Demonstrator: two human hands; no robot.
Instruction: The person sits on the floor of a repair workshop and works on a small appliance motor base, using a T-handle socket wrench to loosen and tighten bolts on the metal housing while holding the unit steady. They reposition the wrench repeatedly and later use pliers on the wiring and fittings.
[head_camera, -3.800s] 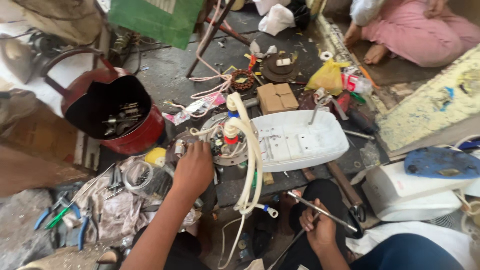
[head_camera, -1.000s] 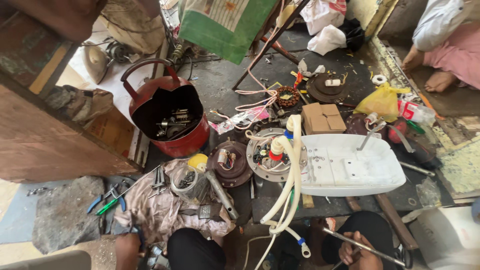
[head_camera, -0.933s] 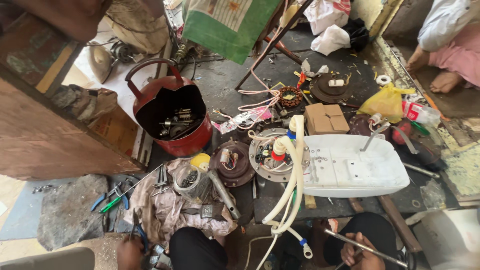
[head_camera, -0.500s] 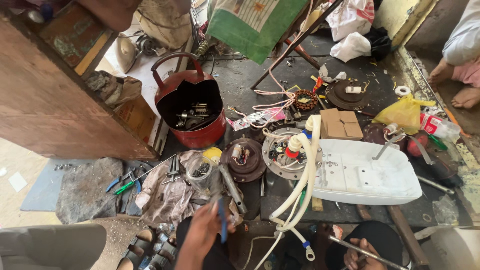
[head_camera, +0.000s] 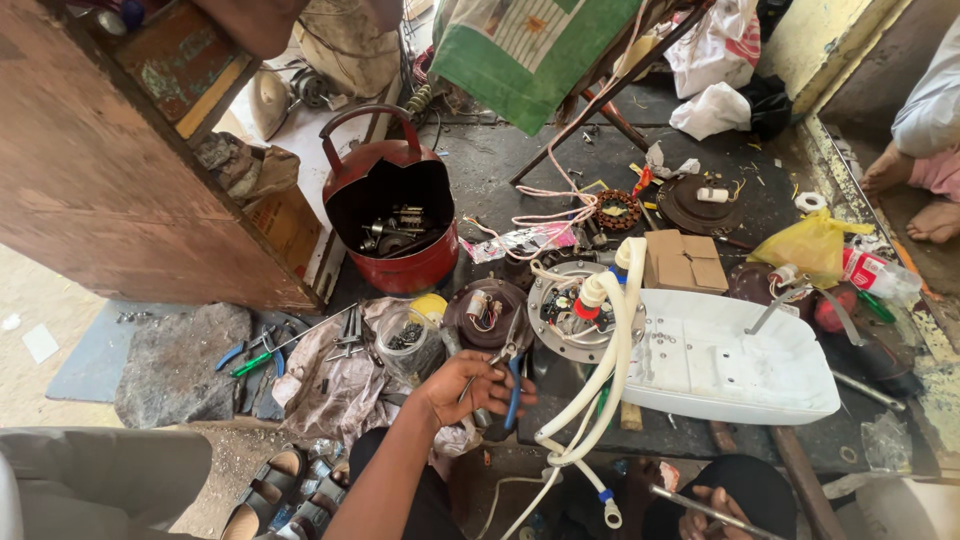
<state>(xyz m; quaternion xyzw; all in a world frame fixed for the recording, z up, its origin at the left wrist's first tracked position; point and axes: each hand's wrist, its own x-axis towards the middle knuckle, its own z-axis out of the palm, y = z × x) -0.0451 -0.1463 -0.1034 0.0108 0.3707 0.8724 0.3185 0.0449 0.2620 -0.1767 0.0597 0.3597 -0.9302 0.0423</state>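
My left hand (head_camera: 462, 388) is raised over the cluttered floor and grips blue-handled pliers (head_camera: 510, 372), their jaws pointing up toward a round dark motor plate (head_camera: 487, 313). At the bottom edge my right hand (head_camera: 708, 503) holds a thin metal rod (head_camera: 706, 507). Between the hands runs a bundle of white hoses (head_camera: 600, 380) with red and blue end caps. A round metal disc with wiring (head_camera: 565, 305) lies just beyond the pliers. Beside it sits a white plastic appliance cover (head_camera: 727, 360).
A red metal can (head_camera: 392, 215) holds loose parts at the back left. A wooden cabinet (head_camera: 130, 170) stands on the left. Hand tools (head_camera: 262, 350) lie on a cloth. A cardboard box (head_camera: 685, 260), a yellow bag (head_camera: 812, 245) and another person's bare feet (head_camera: 915, 195) are at the right.
My left hand has come up from the bottom edge with the blue-handled pliers and now holds them higher, near the motor plate. The view has shifted slightly.
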